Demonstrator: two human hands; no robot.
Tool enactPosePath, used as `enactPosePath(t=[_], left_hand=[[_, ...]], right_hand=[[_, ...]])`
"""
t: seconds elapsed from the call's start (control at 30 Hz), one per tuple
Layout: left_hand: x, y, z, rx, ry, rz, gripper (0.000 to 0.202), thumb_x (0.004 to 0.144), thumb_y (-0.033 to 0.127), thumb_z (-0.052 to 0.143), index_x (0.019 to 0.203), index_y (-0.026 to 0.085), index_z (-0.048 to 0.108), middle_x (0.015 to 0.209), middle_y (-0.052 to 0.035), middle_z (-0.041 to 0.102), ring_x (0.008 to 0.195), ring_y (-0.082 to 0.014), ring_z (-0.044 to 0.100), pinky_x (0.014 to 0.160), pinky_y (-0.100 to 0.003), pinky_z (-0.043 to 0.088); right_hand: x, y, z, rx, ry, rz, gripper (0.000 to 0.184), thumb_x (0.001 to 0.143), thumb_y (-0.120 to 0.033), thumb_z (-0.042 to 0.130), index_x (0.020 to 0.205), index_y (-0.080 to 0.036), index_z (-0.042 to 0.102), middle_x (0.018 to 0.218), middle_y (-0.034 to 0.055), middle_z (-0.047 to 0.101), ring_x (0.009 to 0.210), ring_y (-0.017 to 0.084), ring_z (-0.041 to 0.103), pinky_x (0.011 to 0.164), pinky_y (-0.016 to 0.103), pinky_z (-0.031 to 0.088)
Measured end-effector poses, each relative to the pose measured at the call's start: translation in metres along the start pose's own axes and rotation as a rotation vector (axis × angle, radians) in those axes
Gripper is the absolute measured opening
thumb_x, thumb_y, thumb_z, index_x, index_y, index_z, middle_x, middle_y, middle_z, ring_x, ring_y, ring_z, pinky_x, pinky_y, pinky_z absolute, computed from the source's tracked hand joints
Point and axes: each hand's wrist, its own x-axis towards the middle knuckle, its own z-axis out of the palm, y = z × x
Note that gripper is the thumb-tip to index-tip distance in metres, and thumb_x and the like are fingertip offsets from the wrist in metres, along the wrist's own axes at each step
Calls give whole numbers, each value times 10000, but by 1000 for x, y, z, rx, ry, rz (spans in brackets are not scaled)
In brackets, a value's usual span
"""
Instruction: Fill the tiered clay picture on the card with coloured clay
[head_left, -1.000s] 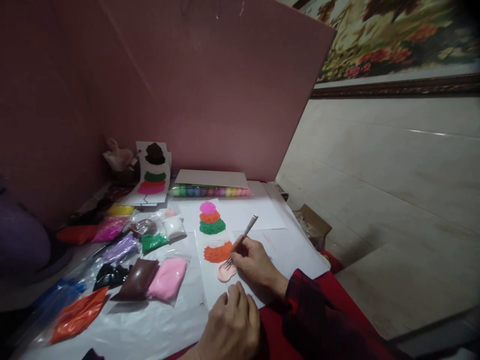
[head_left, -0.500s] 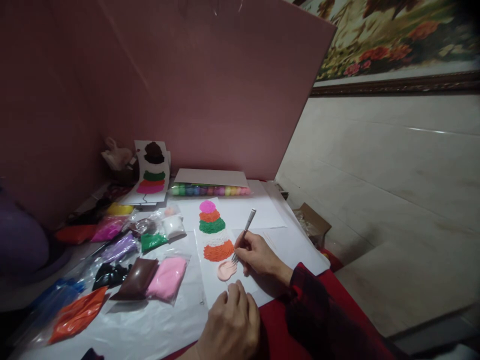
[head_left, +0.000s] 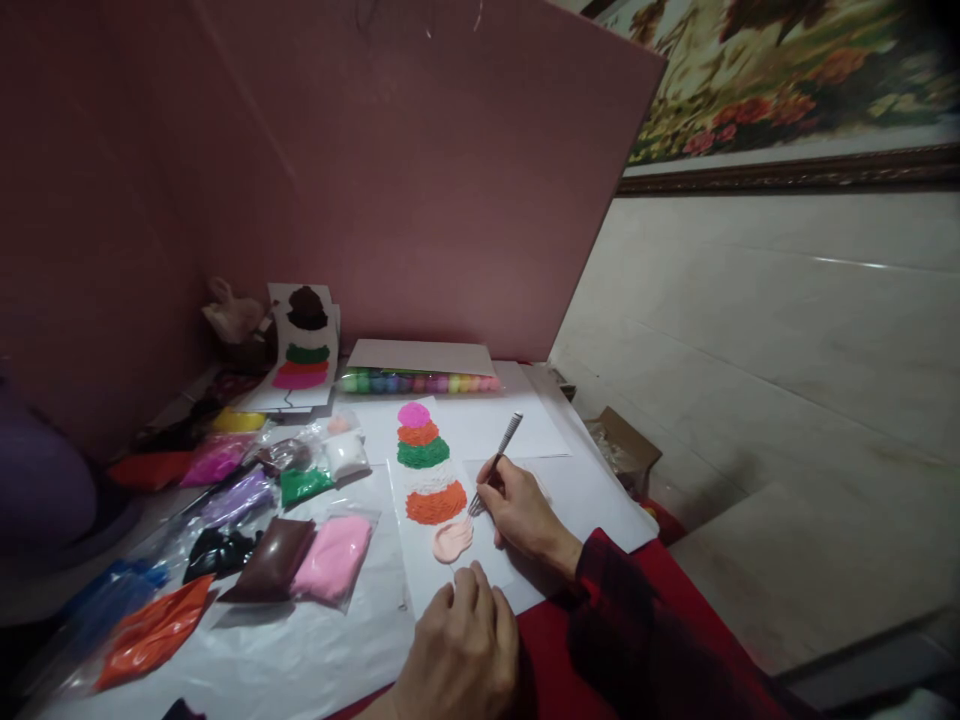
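Observation:
My right hand (head_left: pixel 529 515) pinches a small metal fork (head_left: pixel 508 437) with a striped handle, tines pointing down. The tines are at the upper right edge of a smooth peach clay patch (head_left: pixel 451 541). This patch lies near the bottom of a white paper strip (head_left: pixel 409 570). Above it on the strip are textured clay bands: orange (head_left: pixel 435 503), white (head_left: pixel 436 477), green (head_left: pixel 424 453), a smaller orange one (head_left: pixel 418 433) and a magenta round (head_left: pixel 413 414). My left hand (head_left: pixel 465 640) rests on the strip's lower end, fingers loosely bent, apparently holding nothing.
Several clay bags lie at left, including pink (head_left: pixel 334 557), brown (head_left: pixel 274 560) and orange (head_left: pixel 156 630). Behind are a clear pack of coloured clay (head_left: pixel 420 382) and a card with clay layers (head_left: pixel 304 340). A cardboard box (head_left: pixel 628 440) stands beyond the table's right edge.
My right hand has shifted slightly right, drawing the fork tines from the peach clay to its upper right edge. My left hand stays in place.

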Motion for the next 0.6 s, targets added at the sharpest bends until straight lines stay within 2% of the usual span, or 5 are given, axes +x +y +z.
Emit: enactPosePath(t=[0.17, 0.33, 0.43, 0.5, 0.6], left_hand=[[0, -1, 0, 10, 5, 19, 213, 683, 105, 548, 859, 76, 665, 863, -193, 706, 656, -267, 644, 482, -307, 505], [-1, 0, -1, 14, -13, 8, 204, 696, 107, 546, 859, 72, 664, 859, -194, 704, 642, -257, 637, 475, -303, 500], [0, 1, -1, 10, -9, 8, 198, 709, 110, 538, 855, 69, 666, 851, -197, 702, 634, -254, 632, 470, -304, 497], [0, 0, -1, 8, -20, 7, 194, 726, 114, 525, 854, 71, 664, 833, -195, 700, 633, -252, 630, 471, -304, 496], [0, 0, -1, 2, -38, 9, 175, 745, 115, 510, 827, 79, 661, 778, -186, 697, 621, -249, 625, 461, -299, 490]], right_hand=[[-3, 3, 1, 36, 149, -35, 112, 792, -285, 497, 825, -180, 474, 666, -41, 537, 307, 49, 475, 239, 145, 368], [-10, 8, 15, 128, 34, -34, 138, 788, -308, 545, 808, -171, 537, 576, -36, 555, 319, 69, 452, 276, 173, 371], [-13, 9, 23, 123, 41, -98, 89, 775, -248, 570, 777, -159, 566, 644, 8, 607, 524, 124, 581, 473, 211, 483], [-14, 10, 26, 107, 46, -122, 66, 769, -220, 572, 774, -154, 578, 692, 25, 627, 641, 154, 610, 583, 239, 503], [-14, 9, 26, 78, 19, -115, 64, 778, -210, 555, 787, -154, 583, 696, 26, 635, 648, 161, 610, 597, 250, 492]])
